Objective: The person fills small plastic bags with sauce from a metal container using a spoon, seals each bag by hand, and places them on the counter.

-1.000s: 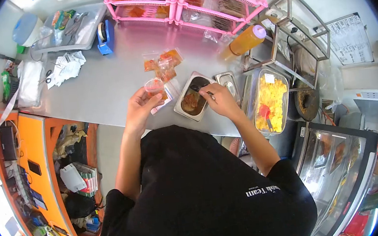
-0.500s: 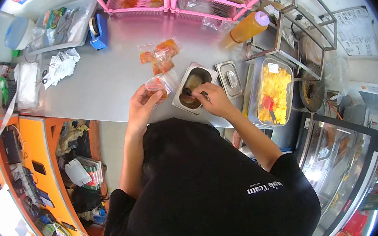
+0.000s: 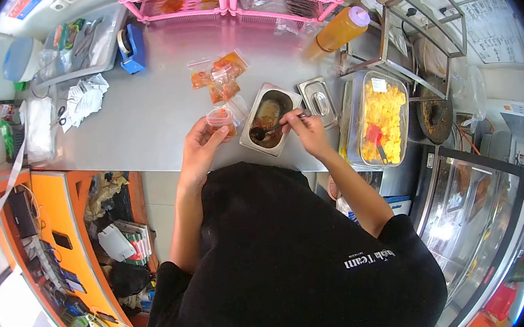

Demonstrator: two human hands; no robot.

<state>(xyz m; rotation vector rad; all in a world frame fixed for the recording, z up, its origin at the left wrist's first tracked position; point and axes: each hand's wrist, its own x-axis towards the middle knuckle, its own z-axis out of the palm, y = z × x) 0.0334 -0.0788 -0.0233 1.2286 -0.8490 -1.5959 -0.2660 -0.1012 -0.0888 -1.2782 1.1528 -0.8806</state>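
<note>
My left hand (image 3: pixel 200 149) is closed on a small clear zip bag (image 3: pixel 221 118), whose round mouth stands open above some orange-red filling. A dark spoon (image 3: pixel 260 133) is in my right hand (image 3: pixel 310 134), gripped by its handle. Its bowl end sits low inside a steel food pan (image 3: pixel 248 140) that holds brownish sauce with an oily pool. The pan's steel lid (image 3: pixel 317 103) lies to its right. Beyond my left hand, several filled zip bags (image 3: pixel 227 71) of orange-red sauce are piled on the steel counter (image 3: pixel 158 91).
A clear tub (image 3: pixel 354 144) of yellow pieces with a red scoop (image 3: pixel 374 134) stands right. Behind are a squeeze bottle (image 3: pixel 342 28), a metal rack (image 3: pixel 383 36) and pink baskets (image 3: pixel 182 14). Scissors (image 3: pixel 62 114), papers (image 3: pixel 84 98) and a blue tape dispenser (image 3: pixel 131 51) lie left.
My right hand has drawn back to the right and the spoon's handle now shows, its bowl lower in the pan. My left hand still holds the bag, nearly unmoved.
</note>
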